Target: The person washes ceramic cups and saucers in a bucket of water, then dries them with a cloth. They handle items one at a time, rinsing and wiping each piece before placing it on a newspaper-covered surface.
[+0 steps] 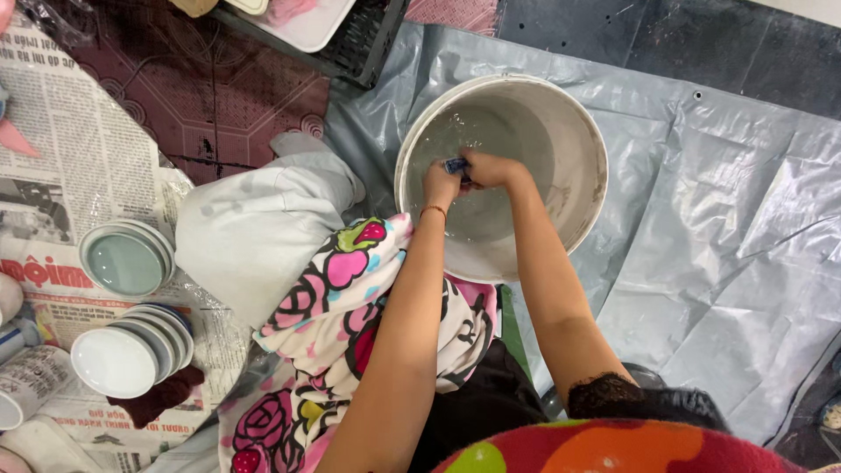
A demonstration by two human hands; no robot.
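Note:
A big white bucket (578, 140) holding cloudy greyish liquid stands on a grey plastic sheet in front of me. Both my hands reach into it over the near rim. My left hand (440, 184) and my right hand (492, 168) are closed together on a small blue-and-white object (455, 164), held just above or at the liquid's surface. A thin red band circles my left wrist. The object is mostly hidden by my fingers.
A flowered cloth (350, 298) covers my lap. On newspaper at the left sit stacks of pale glazed dishes (125, 260) and white saucers (123, 357), with a dark red rag (166, 394) beside them. A grey plastic sheet (718, 228) covers the floor to the right.

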